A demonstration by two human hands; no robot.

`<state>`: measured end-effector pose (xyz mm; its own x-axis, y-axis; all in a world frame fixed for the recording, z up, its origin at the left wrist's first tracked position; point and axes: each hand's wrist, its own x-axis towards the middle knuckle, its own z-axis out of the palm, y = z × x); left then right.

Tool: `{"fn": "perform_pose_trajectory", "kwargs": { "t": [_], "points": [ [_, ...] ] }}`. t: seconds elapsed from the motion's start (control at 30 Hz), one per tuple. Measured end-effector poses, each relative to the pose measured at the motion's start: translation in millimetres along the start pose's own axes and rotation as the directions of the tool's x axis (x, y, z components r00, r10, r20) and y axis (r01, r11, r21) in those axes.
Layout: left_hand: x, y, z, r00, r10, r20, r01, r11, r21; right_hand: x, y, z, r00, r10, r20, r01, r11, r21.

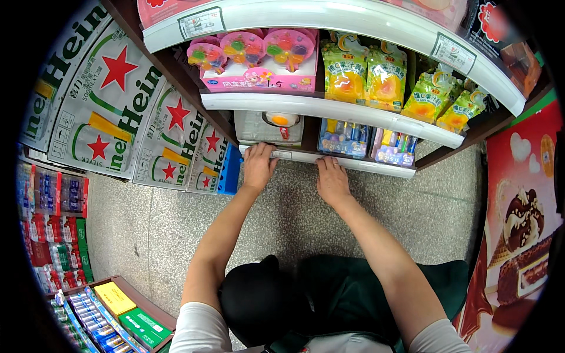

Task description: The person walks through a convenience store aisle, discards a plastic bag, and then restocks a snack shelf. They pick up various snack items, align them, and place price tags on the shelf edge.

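Both my arms reach forward to the lowest shelf. My left hand (259,170) lies with its fingers over the left end of the shelf's white edge strip (300,156). Farther right along the same strip, the fingertips of my right hand (333,181) rest on it, a ring on one finger. Neither hand appears to hold any goods. Behind the strip, a flat pale package (250,126) with a fried-egg picture stands near my left hand. Blue packs (343,139) and a purple-white pack (393,147) with coloured stick-like items stand beyond my right hand.
The shelf above carries a pink display box (259,80) of fan-shaped toys and green-yellow pouches (386,76). Stacked beer cartons (118,88) and a blue object (231,170) border the left. A battery rack (97,317) is lower left; a red ice-cream-picture panel (521,176) is right.
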<state>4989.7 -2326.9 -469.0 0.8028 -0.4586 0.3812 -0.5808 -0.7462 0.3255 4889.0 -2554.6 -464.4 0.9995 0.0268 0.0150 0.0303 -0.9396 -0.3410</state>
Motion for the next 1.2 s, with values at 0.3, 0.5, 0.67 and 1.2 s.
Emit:
{"fn": "perform_pose_trajectory", "kwargs": {
  "t": [0.3, 0.5, 0.67, 1.2],
  "points": [
    [2.5, 0.1, -2.5, 0.999, -0.041, 0.023, 0.041, 0.999, 0.000, -6.2, -0.7, -0.4, 1.000, -0.025, -0.010, 0.025, 1.000, -0.019],
    [0.7, -0.8, -1.8, 0.997, -0.055, 0.050, 0.055, 0.998, 0.000, -8.7, -1.2, -1.5, 1.000, -0.019, 0.009, 0.019, 1.000, -0.006],
    [1.7, -0.3, -1.5, 0.998, -0.046, 0.052, 0.045, 0.999, 0.009, -9.0, -2.3, -3.7, 1.000, -0.007, 0.024, 0.006, 1.000, 0.008],
    [4.5, -5.5, 2.0, 0.999, -0.016, 0.048, 0.018, 0.999, -0.039, -9.4, -1.6, -1.8, 0.999, 0.004, 0.050, -0.003, 1.000, -0.001]
  ]
}}
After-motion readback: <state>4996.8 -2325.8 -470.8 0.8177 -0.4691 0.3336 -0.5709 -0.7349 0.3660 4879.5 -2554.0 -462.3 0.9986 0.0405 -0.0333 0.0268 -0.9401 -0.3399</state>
